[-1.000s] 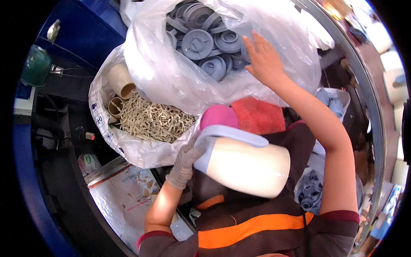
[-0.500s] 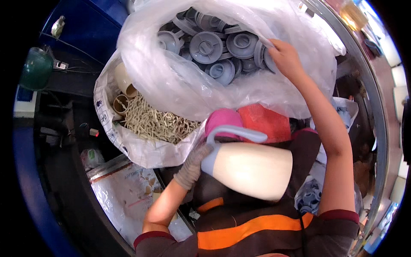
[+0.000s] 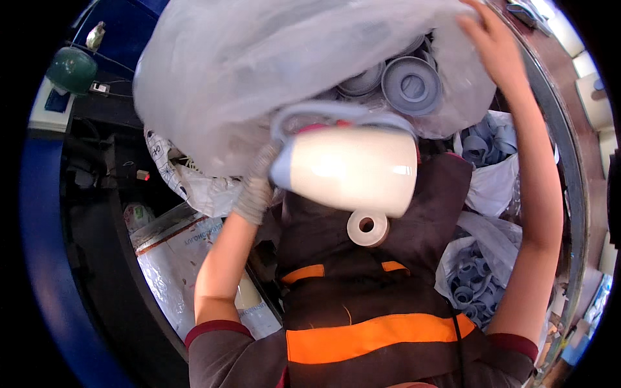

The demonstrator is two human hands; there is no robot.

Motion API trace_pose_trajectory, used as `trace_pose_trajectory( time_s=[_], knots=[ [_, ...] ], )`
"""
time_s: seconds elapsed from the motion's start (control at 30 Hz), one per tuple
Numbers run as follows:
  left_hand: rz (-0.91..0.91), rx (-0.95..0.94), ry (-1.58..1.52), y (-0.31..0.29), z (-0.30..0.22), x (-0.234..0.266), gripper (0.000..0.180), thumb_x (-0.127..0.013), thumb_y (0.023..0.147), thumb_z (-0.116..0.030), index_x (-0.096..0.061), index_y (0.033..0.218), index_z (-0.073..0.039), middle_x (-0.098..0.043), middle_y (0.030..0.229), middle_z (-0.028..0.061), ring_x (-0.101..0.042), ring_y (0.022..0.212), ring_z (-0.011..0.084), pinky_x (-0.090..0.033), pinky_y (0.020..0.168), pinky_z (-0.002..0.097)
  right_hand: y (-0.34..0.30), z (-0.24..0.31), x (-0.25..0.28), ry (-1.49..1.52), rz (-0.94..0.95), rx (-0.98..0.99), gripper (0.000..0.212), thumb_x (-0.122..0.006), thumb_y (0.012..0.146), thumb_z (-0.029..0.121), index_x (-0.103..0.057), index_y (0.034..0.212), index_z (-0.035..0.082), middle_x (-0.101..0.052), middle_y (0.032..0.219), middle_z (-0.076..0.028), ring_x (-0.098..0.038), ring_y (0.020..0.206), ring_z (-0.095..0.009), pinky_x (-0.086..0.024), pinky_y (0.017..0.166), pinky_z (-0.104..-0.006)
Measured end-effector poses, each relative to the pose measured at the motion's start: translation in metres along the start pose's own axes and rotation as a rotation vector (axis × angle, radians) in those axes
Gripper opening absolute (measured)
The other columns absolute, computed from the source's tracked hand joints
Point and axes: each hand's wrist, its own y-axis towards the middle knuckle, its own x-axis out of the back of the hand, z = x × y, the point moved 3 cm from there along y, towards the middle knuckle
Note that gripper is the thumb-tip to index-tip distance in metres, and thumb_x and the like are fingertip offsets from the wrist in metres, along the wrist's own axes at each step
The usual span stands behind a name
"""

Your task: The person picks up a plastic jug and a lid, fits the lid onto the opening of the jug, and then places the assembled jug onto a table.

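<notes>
My left hand, in a grey knit glove, is closed around the grey-blue top end of a cream plastic jug. The jug lies sideways above my lap, its long grey-blue handle on the far side. My bare right hand reaches to the far right edge of a large clear plastic bag, thumb and fingers apart; the fingertips are partly cut off by the frame. Round grey-blue lids show in the bag's opening. A roll of tape rests on my lap beside the jug.
Bags of grey-blue parts stand right of my lap, with another bag farther off. A white sack sits at the left, partly under the plastic. Metal framing runs along the right. A plastic-covered box lies at lower left.
The jug and my left hand have moved left and away from me, uncovering the tape roll. My right hand has moved farther off and right. The plastic now covers more lids and the sack.
</notes>
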Motion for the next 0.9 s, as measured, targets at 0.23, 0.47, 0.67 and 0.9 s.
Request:
trace_pose_trajectory(
  time_s=[0.23,0.47,0.67,0.9],
  knots=[
    [-0.199,-0.557,-0.013,0.102,-0.152,0.017,0.048,-0.040,0.095,-0.042,-0.049,0.123,-0.004,-0.057,0.118,0.0128,-0.057,0.106,0.0270,-0.048,0.086,0.0431,0.019,-0.009,-0.051,-0.502,-0.102,0.406,0.072,-0.070,0.073,0.022,-0.036,0.131,-0.006,-0.050,0.120,-0.025,-0.049,0.111,-0.038,-0.039,0.097,-0.0429],
    [-0.335,-0.613,-0.018,0.156,-0.154,0.054,0.056,-0.052,0.089,-0.043,-0.049,0.125,0.000,-0.058,0.118,0.0138,-0.057,0.105,0.0273,-0.046,0.089,0.0411,-0.154,-0.031,-0.099,-0.178,0.251,0.127,0.051,-0.069,0.079,0.023,-0.052,0.123,0.006,-0.056,0.121,-0.016,-0.055,0.110,-0.034,-0.045,0.090,-0.0423],
    [-0.191,-0.487,0.012,0.046,-0.077,0.007,0.050,-0.048,0.094,-0.040,-0.045,0.128,-0.002,-0.056,0.119,0.0101,-0.056,0.108,0.0240,-0.047,0.088,0.0379,-0.206,-0.091,-0.143,-0.233,0.334,-0.115,0.061,-0.071,0.077,0.032,-0.050,0.127,0.006,-0.040,0.138,-0.023,-0.046,0.121,-0.040,-0.041,0.096,-0.0483],
    [-0.215,-0.081,-0.364,0.020,0.005,0.054,0.055,-0.056,0.086,-0.046,-0.055,0.121,-0.003,-0.062,0.117,0.0113,-0.059,0.105,0.0260,-0.049,0.090,0.0416,-0.178,-0.071,-0.142,-0.382,0.083,-0.315,0.055,-0.073,0.075,0.031,-0.054,0.121,0.006,-0.051,0.124,-0.021,-0.050,0.115,-0.038,-0.045,0.089,-0.0487]
  ],
)
